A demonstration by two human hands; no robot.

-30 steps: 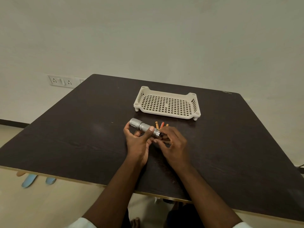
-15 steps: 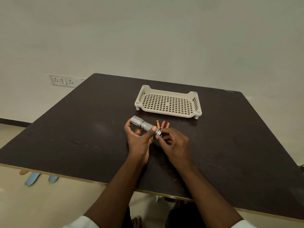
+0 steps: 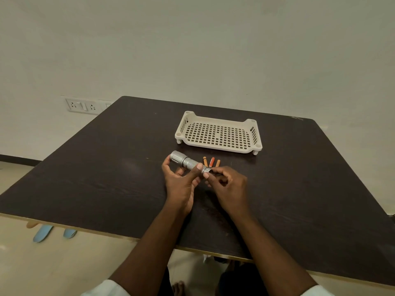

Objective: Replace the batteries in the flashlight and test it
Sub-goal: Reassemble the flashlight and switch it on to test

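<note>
A dark wooden table [image 3: 299, 189] stands against a plain pale wall. Nearest the near edge, at mid-table, the left hand [image 3: 180, 184] grips the silver flashlight [image 3: 188, 163] by its barrel. The long axis runs from the head at far left to the tail at near right. The right hand [image 3: 229, 186] pinches the tail cap [image 3: 205, 170], apparently to twist it. Just beyond lie three batteries [image 3: 211, 162]. Farther off, a perforated tray [image 3: 218, 134] sits toward the far edge.

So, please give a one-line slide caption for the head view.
Left hand holds silver flashlight; right hand pinches its tail end, three batteries beside.
</note>
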